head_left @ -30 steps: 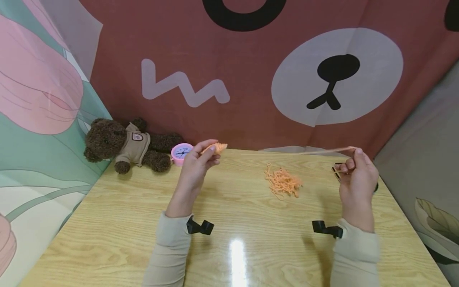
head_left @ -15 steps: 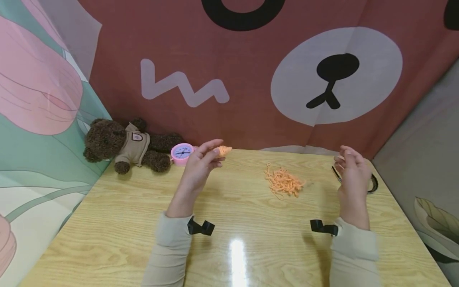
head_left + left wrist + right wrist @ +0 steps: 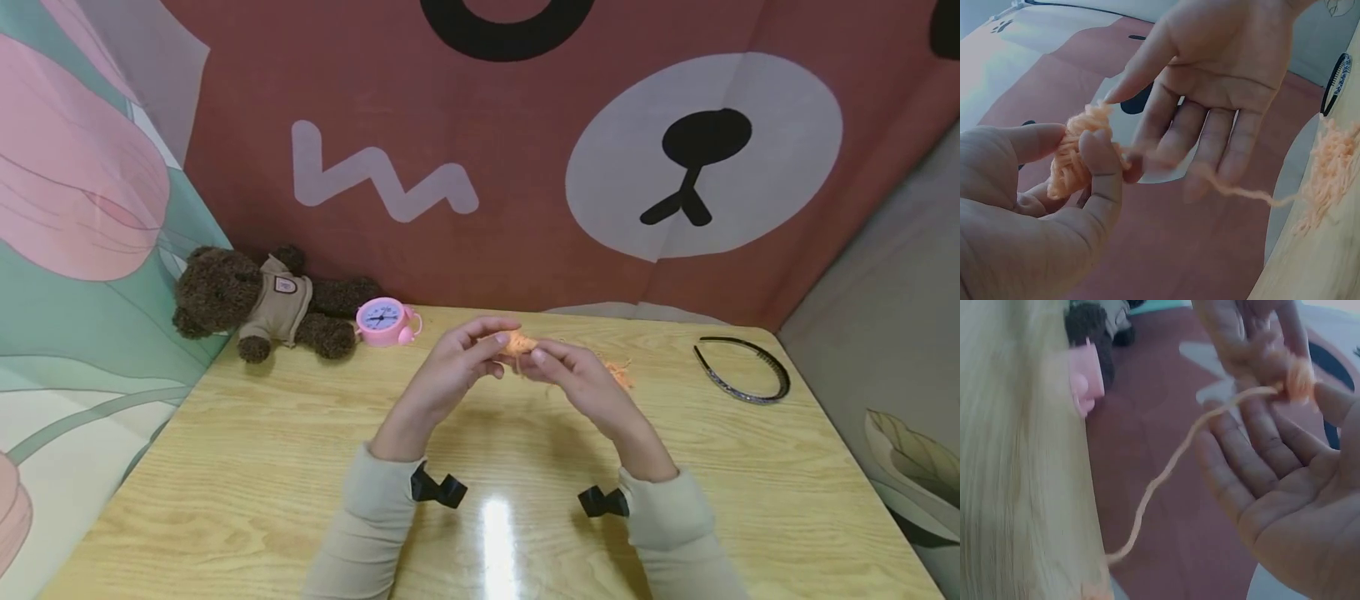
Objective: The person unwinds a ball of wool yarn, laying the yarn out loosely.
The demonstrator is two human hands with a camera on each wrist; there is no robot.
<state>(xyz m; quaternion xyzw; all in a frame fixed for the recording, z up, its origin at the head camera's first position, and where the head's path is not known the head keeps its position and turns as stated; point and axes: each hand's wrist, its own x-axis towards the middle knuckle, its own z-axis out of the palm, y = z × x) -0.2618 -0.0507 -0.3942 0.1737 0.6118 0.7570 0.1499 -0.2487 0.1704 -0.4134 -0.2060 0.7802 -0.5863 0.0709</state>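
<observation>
A small wound bundle of orange yarn (image 3: 519, 342) is held above the table between both hands. My left hand (image 3: 447, 372) grips it with the thumb and fingers, as the left wrist view shows closely. At the bundle's other end, the thumb and forefinger of my right hand (image 3: 588, 385) pinch it, while the other fingers extend loosely. From the bundle a single yarn strand (image 3: 1159, 481) sags past the right fingers toward the table. It leads to a loose pile of orange yarn (image 3: 1333, 169), which the right hand partly hides in the head view.
A pink alarm clock (image 3: 381, 322) stands at the back left, beside a brown teddy bear (image 3: 283, 304) lying on its side. On the right of the wooden table (image 3: 247, 500) lies a black sparkly headband (image 3: 752, 399). A printed cloth (image 3: 517, 250) hangs behind the table.
My right hand, earlier out at the right with a taut strand, has let it slacken and come left to the bundle. The left hand has moved right, uncovering the clock; the headband shows fully.
</observation>
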